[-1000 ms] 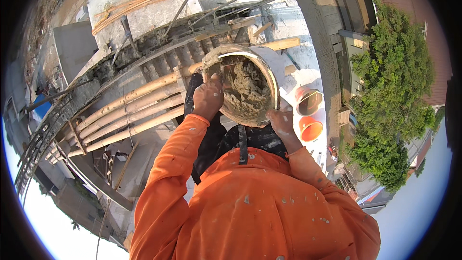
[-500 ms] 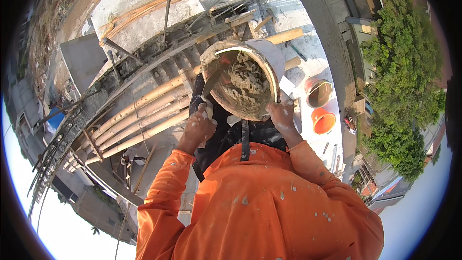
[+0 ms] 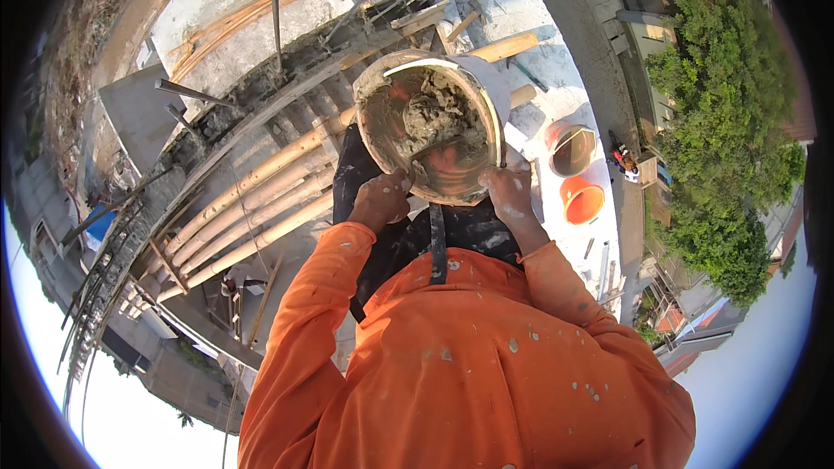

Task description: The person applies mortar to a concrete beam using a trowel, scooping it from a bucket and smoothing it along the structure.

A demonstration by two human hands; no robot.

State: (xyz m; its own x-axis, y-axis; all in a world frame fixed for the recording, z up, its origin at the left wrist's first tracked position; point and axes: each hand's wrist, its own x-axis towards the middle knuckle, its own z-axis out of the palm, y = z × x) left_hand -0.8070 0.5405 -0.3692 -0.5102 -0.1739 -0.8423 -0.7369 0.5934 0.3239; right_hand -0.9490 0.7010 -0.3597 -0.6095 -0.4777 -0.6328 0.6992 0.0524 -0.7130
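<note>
A white bucket (image 3: pixel 493 80) with a mortar-crusted rim is tilted toward me in front of my lap. Grey wet mortar (image 3: pixel 445 108) sits in a lump against its far inner wall, while the near inside shows a wet, smeared surface. My right hand (image 3: pixel 509 194) is closed on the near right part of the rim. At the near left edge my left hand (image 3: pixel 382 201) is closed round a trowel; its handle is hidden in the fist. The trowel blade (image 3: pixel 427 151) reaches into the bucket along the lower side of the mortar.
To the right, an orange bucket (image 3: pixel 582 201) and a mortar-stained bucket (image 3: pixel 571 151) stand on a pale surface. Several bamboo poles (image 3: pixel 261 195) run along my left. Metal bars (image 3: pixel 275 13) rise from a concrete edge. A street and a tree (image 3: pixel 717 148) lie beyond, right.
My left hand has moved up and right, carrying the trowel from the bucket's left side into its near inside. The mortar now sits farther up, and the bucket opening faces me more.
</note>
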